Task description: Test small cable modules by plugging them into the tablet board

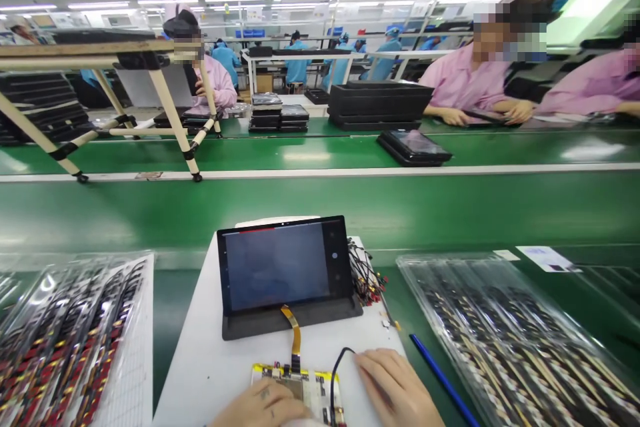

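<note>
Yellow-edged circuit board (320, 392) lay on the white worktop (190, 360), its yellow ribbon cable (293, 333) running up to a black tablet (283, 267). Left hand (263, 403) rested on the board; right hand (395, 387) sat just beside it, by a thin black wire (334, 380). Hands apart, neither clamped.

An electronics assembly floor is shown. Long green conveyors (320, 213) are lined by workers in pink smocks (465, 83) and blue smocks (297, 70). Stacked tablets (266, 112) are kept beside the belts, a tablet (283, 265) is laid on a white bench (190, 360), and strip lights (300, 0) are fixed overhead.
</note>
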`<move>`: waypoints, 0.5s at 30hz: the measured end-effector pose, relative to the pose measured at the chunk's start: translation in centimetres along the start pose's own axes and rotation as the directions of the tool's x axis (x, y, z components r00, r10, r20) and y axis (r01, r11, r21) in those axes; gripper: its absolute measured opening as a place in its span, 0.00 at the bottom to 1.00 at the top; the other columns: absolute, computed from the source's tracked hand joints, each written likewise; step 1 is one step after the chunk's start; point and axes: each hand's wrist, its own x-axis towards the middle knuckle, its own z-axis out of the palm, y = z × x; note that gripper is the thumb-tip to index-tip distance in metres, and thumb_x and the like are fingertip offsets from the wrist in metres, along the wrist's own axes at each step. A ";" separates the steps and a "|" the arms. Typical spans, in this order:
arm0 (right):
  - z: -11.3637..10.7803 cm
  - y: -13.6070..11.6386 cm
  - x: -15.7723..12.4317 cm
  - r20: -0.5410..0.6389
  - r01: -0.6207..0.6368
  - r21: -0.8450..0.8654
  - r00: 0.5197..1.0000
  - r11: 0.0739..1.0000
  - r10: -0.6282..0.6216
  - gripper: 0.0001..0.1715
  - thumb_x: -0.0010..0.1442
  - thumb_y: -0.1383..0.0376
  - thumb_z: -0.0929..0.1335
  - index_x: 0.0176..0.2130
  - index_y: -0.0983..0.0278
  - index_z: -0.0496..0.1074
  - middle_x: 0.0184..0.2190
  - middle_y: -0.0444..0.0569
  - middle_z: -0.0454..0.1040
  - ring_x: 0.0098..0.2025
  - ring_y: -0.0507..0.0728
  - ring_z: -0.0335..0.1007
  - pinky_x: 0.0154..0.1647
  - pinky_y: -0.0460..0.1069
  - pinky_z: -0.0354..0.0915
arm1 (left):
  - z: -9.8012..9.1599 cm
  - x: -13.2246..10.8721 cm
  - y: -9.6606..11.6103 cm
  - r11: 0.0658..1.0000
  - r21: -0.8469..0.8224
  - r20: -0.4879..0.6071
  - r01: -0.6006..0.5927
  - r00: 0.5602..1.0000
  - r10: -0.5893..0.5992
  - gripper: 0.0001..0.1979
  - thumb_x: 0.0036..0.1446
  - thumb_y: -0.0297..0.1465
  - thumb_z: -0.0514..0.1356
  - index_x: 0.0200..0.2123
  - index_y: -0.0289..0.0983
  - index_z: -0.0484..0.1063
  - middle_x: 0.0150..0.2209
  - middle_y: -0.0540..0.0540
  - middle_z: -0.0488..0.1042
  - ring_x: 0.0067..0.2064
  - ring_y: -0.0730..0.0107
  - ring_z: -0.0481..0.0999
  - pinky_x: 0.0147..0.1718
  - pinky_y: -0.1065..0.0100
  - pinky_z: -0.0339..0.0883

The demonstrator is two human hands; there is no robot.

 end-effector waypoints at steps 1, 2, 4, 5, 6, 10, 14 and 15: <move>0.0 0.0 0.3 0.006 0.000 0.004 1.000 1.000 0.000 0.14 0.65 0.69 0.58 0.35 0.64 0.70 0.29 0.46 0.72 0.31 0.52 0.69 0.33 0.46 0.68 | -0.3 0.2 0.0 1.000 -0.007 -0.042 0.006 0.999 -0.006 0.13 0.60 0.37 0.56 0.44 0.35 0.66 0.32 0.50 0.76 0.33 0.77 0.73 0.35 0.77 0.67; 0.0 0.0 0.5 0.003 0.004 0.008 1.000 1.000 -0.004 0.14 0.65 0.69 0.57 0.35 0.64 0.70 0.29 0.46 0.72 0.30 0.52 0.69 0.32 0.46 0.68 | -0.6 0.4 0.1 1.000 0.003 -0.097 -0.001 0.995 0.002 0.12 0.61 0.36 0.55 0.44 0.36 0.67 0.32 0.50 0.75 0.33 0.77 0.73 0.35 0.77 0.67; 0.0 0.1 0.7 -0.010 0.021 0.014 1.000 1.000 -0.021 0.13 0.65 0.69 0.57 0.36 0.65 0.69 0.29 0.46 0.72 0.30 0.52 0.69 0.31 0.45 0.67 | -1.0 0.7 0.2 0.998 0.048 -0.200 -0.032 0.979 0.041 0.08 0.62 0.33 0.53 0.43 0.38 0.67 0.33 0.51 0.75 0.34 0.76 0.73 0.36 0.76 0.66; 0.0 0.1 0.7 -0.017 0.028 0.014 0.999 1.000 -0.028 0.13 0.65 0.68 0.57 0.37 0.65 0.69 0.29 0.47 0.71 0.29 0.52 0.68 0.30 0.45 0.67 | -1.1 0.9 0.2 0.996 0.072 -0.221 -0.050 0.973 0.065 0.08 0.63 0.32 0.52 0.44 0.39 0.67 0.34 0.51 0.76 0.34 0.76 0.73 0.37 0.76 0.66; 0.0 0.2 0.7 -0.024 0.029 0.017 0.999 0.999 -0.028 0.12 0.65 0.68 0.58 0.37 0.65 0.69 0.28 0.47 0.71 0.29 0.52 0.68 0.29 0.45 0.67 | -1.2 0.9 0.2 0.994 0.088 -0.225 -0.062 0.971 0.080 0.08 0.63 0.31 0.52 0.44 0.40 0.67 0.35 0.50 0.76 0.35 0.76 0.73 0.37 0.75 0.66; 0.1 0.5 1.2 -0.002 -0.073 0.050 0.997 0.996 0.073 0.12 0.66 0.66 0.57 0.42 0.65 0.68 0.26 0.46 0.69 0.28 0.53 0.67 0.30 0.47 0.65 | -1.5 0.9 -0.1 0.987 0.129 -0.179 -0.100 0.976 0.123 0.11 0.61 0.27 0.54 0.47 0.38 0.64 0.35 0.47 0.75 0.35 0.74 0.73 0.37 0.73 0.67; 0.7 1.7 3.9 0.004 -0.117 0.037 0.993 0.992 0.117 0.15 0.67 0.64 0.56 0.48 0.64 0.65 0.36 0.50 0.70 0.39 0.56 0.67 0.42 0.51 0.65 | -1.4 0.7 -0.8 0.975 0.165 -0.165 -0.152 0.970 0.179 0.12 0.60 0.27 0.55 0.48 0.36 0.64 0.36 0.45 0.75 0.37 0.72 0.74 0.39 0.71 0.67; 1.0 2.2 4.9 -0.014 -0.103 0.016 0.995 0.995 0.104 0.16 0.67 0.64 0.56 0.51 0.64 0.63 0.40 0.51 0.70 0.43 0.57 0.65 0.45 0.52 0.64 | -1.4 0.6 -0.9 0.973 0.173 -0.167 -0.153 0.969 0.182 0.12 0.61 0.27 0.54 0.48 0.36 0.64 0.37 0.45 0.75 0.37 0.72 0.74 0.39 0.71 0.67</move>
